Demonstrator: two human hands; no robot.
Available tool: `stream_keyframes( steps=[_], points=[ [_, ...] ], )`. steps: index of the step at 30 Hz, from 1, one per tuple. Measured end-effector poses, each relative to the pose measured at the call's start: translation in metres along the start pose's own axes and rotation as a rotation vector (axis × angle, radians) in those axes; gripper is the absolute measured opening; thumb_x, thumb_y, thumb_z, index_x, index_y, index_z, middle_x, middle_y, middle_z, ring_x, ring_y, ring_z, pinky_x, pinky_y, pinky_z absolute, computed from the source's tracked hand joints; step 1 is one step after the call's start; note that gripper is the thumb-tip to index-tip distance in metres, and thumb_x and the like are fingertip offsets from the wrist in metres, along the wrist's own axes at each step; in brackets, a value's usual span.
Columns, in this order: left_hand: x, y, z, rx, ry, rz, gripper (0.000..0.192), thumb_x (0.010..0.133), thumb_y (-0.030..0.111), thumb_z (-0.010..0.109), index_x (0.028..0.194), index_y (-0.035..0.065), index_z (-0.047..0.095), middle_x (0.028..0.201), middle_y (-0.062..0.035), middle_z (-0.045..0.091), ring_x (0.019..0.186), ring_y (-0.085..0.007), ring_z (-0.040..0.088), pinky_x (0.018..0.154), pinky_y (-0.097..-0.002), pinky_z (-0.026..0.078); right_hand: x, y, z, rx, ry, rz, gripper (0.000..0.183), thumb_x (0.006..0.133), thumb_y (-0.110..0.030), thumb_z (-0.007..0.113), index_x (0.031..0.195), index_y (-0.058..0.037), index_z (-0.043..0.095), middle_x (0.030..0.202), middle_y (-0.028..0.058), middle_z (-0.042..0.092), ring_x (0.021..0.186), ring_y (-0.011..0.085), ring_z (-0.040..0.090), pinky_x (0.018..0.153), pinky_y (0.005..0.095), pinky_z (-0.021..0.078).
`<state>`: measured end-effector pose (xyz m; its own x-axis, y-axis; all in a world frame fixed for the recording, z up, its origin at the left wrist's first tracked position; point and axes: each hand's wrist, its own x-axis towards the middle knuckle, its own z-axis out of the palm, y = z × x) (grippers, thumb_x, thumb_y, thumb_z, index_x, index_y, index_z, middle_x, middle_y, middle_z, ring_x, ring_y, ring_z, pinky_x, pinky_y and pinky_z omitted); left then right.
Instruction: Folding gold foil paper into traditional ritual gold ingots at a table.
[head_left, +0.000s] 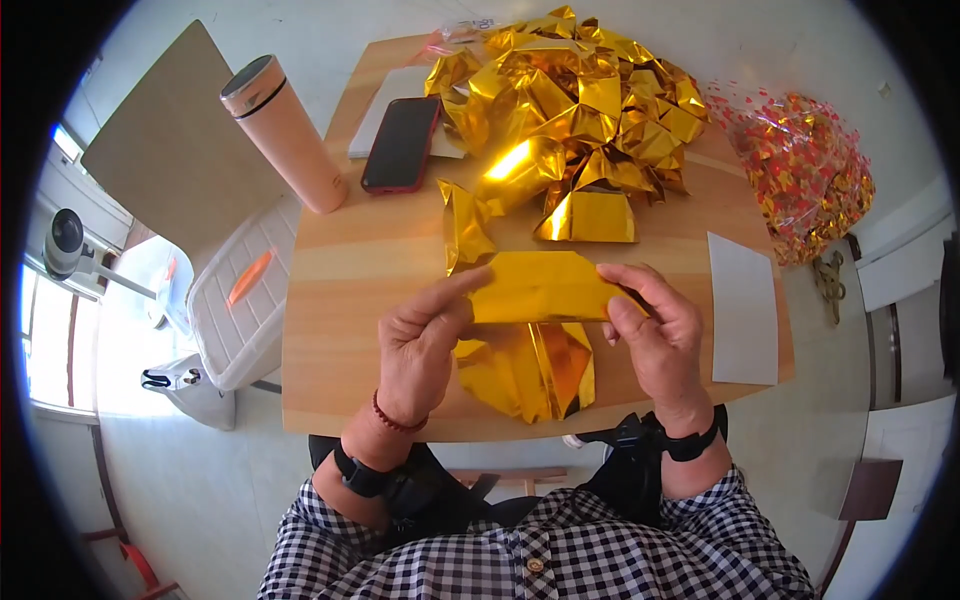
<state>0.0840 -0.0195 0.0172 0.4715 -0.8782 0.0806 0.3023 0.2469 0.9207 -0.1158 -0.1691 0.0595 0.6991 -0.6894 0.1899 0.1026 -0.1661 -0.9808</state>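
Note:
Between my two hands is a folded piece of gold foil paper (540, 289), lifted above the table with its upper corners slanted. My left hand (431, 337) grips its left end, the index finger stretched along the edge. At the other end, my right hand (651, 319) pinches it between thumb and fingers. Below it, near the table's front edge, lies more folded gold foil paper (525, 375), partly covered by the held piece. Just beyond my hands stand a folded gold foil shape (465, 225) and another one (589, 216) with a flat front.
A large heap of folded gold foil pieces (570, 97) covers the table's far side. Left of it are a smartphone (401, 142) on white paper and a pink tumbler (289, 139). A white sheet (742, 307) lies right. A heart-printed plastic bag (806, 165) bulges beyond the right edge.

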Motion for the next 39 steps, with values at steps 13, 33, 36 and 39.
stream_keyframes(
  steps=[13, 33, 36, 39],
  points=[
    [0.004, 0.009, 0.004, 0.050, -0.065, -0.151, 0.043, 0.096, -0.006, 0.049, 0.139, -0.0046, 0.051, 0.133, -0.0165, 0.060, 0.097, -0.0233, 0.070, 0.083, -0.0318, 0.060, 0.004, 0.000, 0.007, -0.009, 0.058, 0.126, 0.042, 0.087, -0.011, 0.078, 0.123, 0.0034, 0.062, 0.112, 0.0076, 0.067, 0.099, 0.0121, 0.064, 0.090, 0.0253, 0.0530],
    [-0.008, 0.000, 0.024, 0.084, 0.162, 0.096, 0.032, 0.097, -0.003, 0.047, 0.125, -0.0059, 0.061, 0.093, -0.0070, 0.068, 0.063, -0.0093, 0.060, 0.058, -0.0209, 0.048, -0.005, 0.001, 0.025, 0.091, 0.101, 0.129, 0.021, 0.098, -0.006, 0.057, 0.116, 0.0006, 0.067, 0.081, 0.0000, 0.062, 0.062, 0.0023, 0.048, 0.052, 0.0172, 0.0377],
    [-0.010, -0.008, 0.021, 0.106, 0.143, 0.129, 0.029, 0.100, 0.001, 0.046, 0.123, -0.0048, 0.063, 0.081, -0.0032, 0.064, 0.057, -0.0073, 0.055, 0.053, -0.0206, 0.044, -0.007, -0.004, 0.029, 0.081, 0.112, 0.092, 0.019, 0.100, -0.011, 0.060, 0.113, 0.0008, 0.068, 0.080, -0.0011, 0.062, 0.063, 0.0028, 0.049, 0.053, 0.0173, 0.0382],
    [-0.013, -0.004, 0.032, 0.128, 0.164, 0.118, 0.028, 0.104, 0.008, 0.046, 0.121, -0.0042, 0.064, 0.073, -0.0010, 0.060, 0.053, -0.0060, 0.051, 0.051, -0.0200, 0.042, -0.002, -0.004, 0.032, -0.026, 0.184, 0.074, 0.021, 0.100, -0.015, 0.061, 0.110, 0.0018, 0.069, 0.079, -0.0008, 0.061, 0.063, 0.0040, 0.050, 0.054, 0.0183, 0.0395]
  ],
)
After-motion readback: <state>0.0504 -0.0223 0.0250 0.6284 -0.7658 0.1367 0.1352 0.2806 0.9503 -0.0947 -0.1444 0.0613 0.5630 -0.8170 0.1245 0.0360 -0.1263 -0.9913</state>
